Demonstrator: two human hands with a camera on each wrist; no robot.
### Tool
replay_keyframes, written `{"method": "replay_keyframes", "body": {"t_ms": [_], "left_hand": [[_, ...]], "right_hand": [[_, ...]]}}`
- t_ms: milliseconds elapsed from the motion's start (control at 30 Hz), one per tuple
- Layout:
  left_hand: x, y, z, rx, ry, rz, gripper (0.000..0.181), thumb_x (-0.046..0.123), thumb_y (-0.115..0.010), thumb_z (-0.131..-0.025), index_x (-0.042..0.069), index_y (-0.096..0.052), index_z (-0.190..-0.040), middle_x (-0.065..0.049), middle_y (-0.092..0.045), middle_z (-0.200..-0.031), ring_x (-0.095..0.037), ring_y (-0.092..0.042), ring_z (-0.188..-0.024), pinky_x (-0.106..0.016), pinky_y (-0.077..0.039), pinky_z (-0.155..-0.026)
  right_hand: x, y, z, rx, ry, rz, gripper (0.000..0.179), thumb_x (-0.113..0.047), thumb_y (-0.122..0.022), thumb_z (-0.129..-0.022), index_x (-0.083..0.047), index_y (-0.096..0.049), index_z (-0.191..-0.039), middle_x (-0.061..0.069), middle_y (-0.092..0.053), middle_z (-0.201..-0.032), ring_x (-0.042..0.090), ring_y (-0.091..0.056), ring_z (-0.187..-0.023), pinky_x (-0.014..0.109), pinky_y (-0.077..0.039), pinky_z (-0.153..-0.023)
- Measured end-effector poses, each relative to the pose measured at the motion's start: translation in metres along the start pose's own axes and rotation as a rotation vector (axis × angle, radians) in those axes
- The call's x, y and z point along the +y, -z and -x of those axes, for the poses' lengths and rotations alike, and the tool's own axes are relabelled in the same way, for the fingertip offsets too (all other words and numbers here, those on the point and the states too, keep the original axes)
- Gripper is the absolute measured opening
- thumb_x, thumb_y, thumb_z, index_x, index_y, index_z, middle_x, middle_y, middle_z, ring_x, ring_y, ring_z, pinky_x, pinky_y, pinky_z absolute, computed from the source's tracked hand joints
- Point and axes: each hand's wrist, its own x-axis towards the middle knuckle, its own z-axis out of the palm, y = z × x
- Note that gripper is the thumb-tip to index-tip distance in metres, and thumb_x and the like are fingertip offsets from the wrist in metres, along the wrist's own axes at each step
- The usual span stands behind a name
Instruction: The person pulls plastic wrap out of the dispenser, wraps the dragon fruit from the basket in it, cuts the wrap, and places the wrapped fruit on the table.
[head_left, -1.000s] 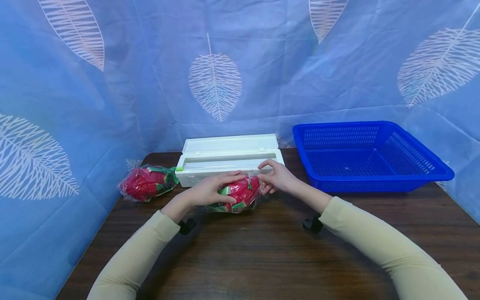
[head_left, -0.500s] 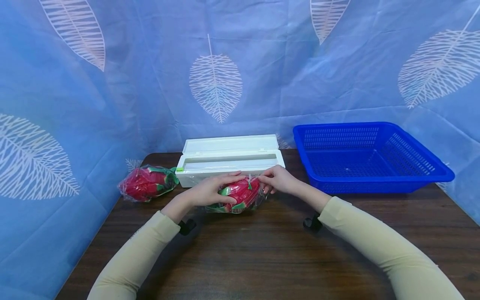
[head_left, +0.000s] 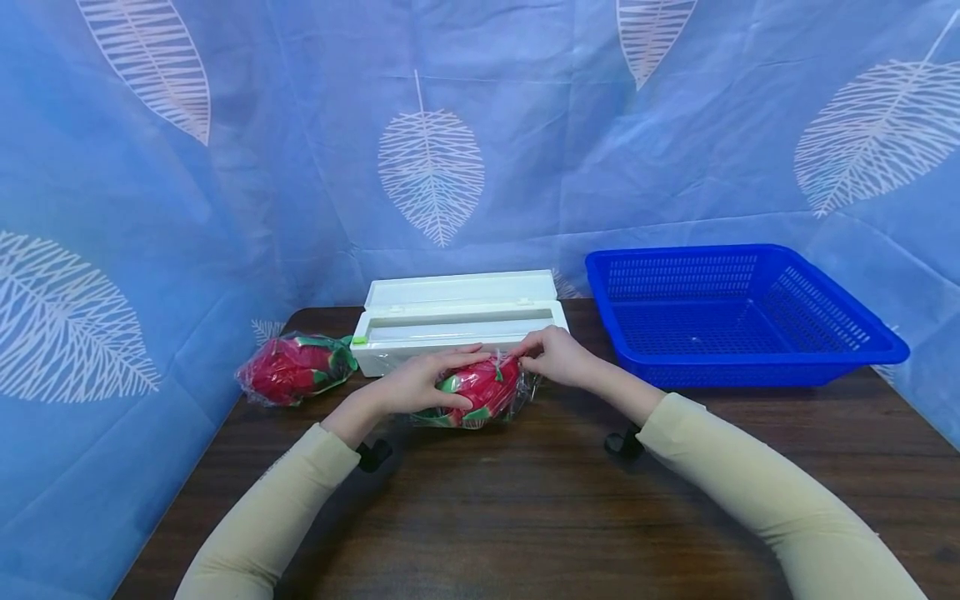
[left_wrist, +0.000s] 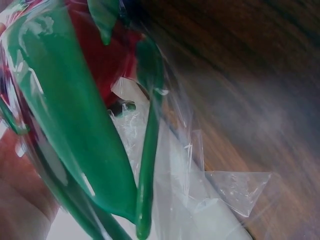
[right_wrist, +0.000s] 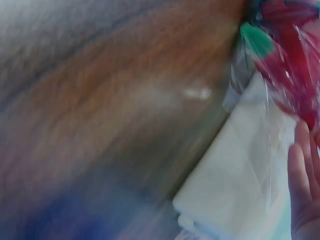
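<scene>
A red dragon fruit (head_left: 487, 387) with green scales lies on the table in front of the white box, wrapped in clear film. My left hand (head_left: 420, 382) holds it from the left, thumb on the near side and fingers over the top. At its right end my right hand (head_left: 558, 358) pinches the cling film (head_left: 525, 392), fingertips close against the fruit. In the left wrist view the fruit's long green scales (left_wrist: 70, 110) show under film, with loose film hanging off that end. A second wrapped dragon fruit (head_left: 288, 369) lies at the left.
Behind the hands stands the white cling film dispenser box (head_left: 461, 327), its lid raised and a roll inside, with a green slider at its left. A blue plastic basket (head_left: 720, 368) stands at the back right. Blue leaf-patterned cloth (head_left: 525, 167) hangs behind the brown table (head_left: 480, 517).
My right hand has moved slightly left, bringing its fingers from loosely spread to pinched together on the film at the fruit's right end. My left hand has stayed in place on the fruit.
</scene>
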Motion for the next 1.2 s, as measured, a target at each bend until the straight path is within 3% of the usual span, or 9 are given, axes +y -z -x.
{"method": "replay_keyframes", "body": {"t_ms": [133, 300, 500, 633, 833, 933, 1067, 1200], "left_hand": [[0.0, 0.0, 0.002, 0.006, -0.007, -0.018, 0.079, 0.038, -0.076, -0.083, 0.03, -0.036, -0.151, 0.001, -0.039, -0.15, -0.021, -0.047, -0.125, -0.037, -0.048, -0.093], [0.0, 0.0, 0.004, 0.014, -0.006, -0.037, 0.08, 0.037, -0.077, -0.083, 0.03, -0.034, -0.152, 0.0, -0.043, -0.147, -0.021, -0.048, -0.123, -0.038, -0.048, -0.093], [0.002, -0.001, 0.003, 0.013, 0.017, -0.029, 0.082, 0.038, -0.078, -0.082, 0.028, -0.035, -0.152, -0.002, -0.043, -0.146, -0.023, -0.048, -0.124, -0.04, -0.049, -0.093], [0.0, 0.0, 0.001, 0.013, 0.026, -0.01, 0.086, 0.035, -0.08, -0.08, 0.025, -0.034, -0.152, -0.004, -0.046, -0.143, -0.024, -0.047, -0.124, -0.04, -0.05, -0.092], [-0.002, 0.003, -0.004, -0.024, 0.051, 0.04, 0.089, 0.032, -0.082, -0.078, 0.021, -0.033, -0.152, -0.004, -0.048, -0.139, -0.022, -0.047, -0.122, -0.034, -0.05, -0.091], [-0.004, 0.007, -0.004, -0.03, 0.068, 0.064, 0.09, 0.034, -0.082, -0.078, 0.019, -0.033, -0.152, -0.006, -0.046, -0.141, -0.024, -0.045, -0.124, -0.036, -0.049, -0.092], [-0.009, 0.019, 0.009, 0.049, 0.087, 0.123, 0.081, 0.034, -0.078, -0.083, 0.017, -0.038, -0.15, -0.007, -0.043, -0.147, -0.029, -0.04, -0.131, -0.05, -0.043, -0.1], [-0.019, 0.036, 0.039, 0.189, 0.101, 0.132, 0.066, 0.035, -0.074, -0.086, 0.017, -0.049, -0.144, -0.004, -0.047, -0.145, -0.028, -0.041, -0.132, -0.059, -0.035, -0.103]], "right_hand": [[0.002, 0.004, 0.004, -0.074, 0.082, 0.003, 0.026, -0.006, -0.068, -0.089, -0.001, -0.07, -0.115, 0.009, -0.069, -0.104, 0.02, -0.064, -0.09, 0.036, -0.055, -0.078], [0.006, 0.005, 0.005, -0.127, 0.1, -0.043, 0.03, -0.009, -0.067, -0.092, -0.002, -0.067, -0.121, 0.01, -0.068, -0.111, 0.023, -0.064, -0.098, 0.039, -0.054, -0.084], [-0.001, 0.01, 0.011, -0.1, 0.101, 0.058, 0.039, -0.01, -0.062, -0.095, -0.001, -0.059, -0.132, 0.014, -0.062, -0.122, 0.029, -0.059, -0.111, 0.044, -0.052, -0.088], [-0.009, 0.012, 0.016, -0.071, 0.144, 0.066, 0.046, -0.012, -0.062, -0.095, 0.001, -0.052, -0.138, 0.017, -0.055, -0.134, 0.033, -0.053, -0.121, 0.049, -0.048, -0.094], [-0.015, 0.001, 0.018, -0.16, 0.171, 0.042, 0.064, -0.034, -0.068, -0.092, -0.01, -0.045, -0.146, 0.011, -0.055, -0.138, 0.027, -0.057, -0.117, 0.046, -0.049, -0.093], [-0.015, -0.005, 0.016, -0.151, 0.16, 0.053, 0.068, -0.037, -0.073, -0.087, -0.012, -0.047, -0.145, 0.01, -0.056, -0.135, 0.027, -0.056, -0.119, 0.044, -0.05, -0.092], [-0.016, -0.009, 0.013, -0.103, 0.139, 0.092, 0.065, -0.035, -0.076, -0.085, -0.012, -0.053, -0.141, 0.01, -0.06, -0.13, 0.03, -0.057, -0.116, 0.046, -0.049, -0.093], [-0.015, -0.01, 0.01, -0.086, 0.135, 0.12, 0.062, -0.032, -0.077, -0.084, -0.012, -0.056, -0.139, 0.008, -0.065, -0.123, 0.025, -0.062, -0.106, 0.045, -0.05, -0.092]]}}
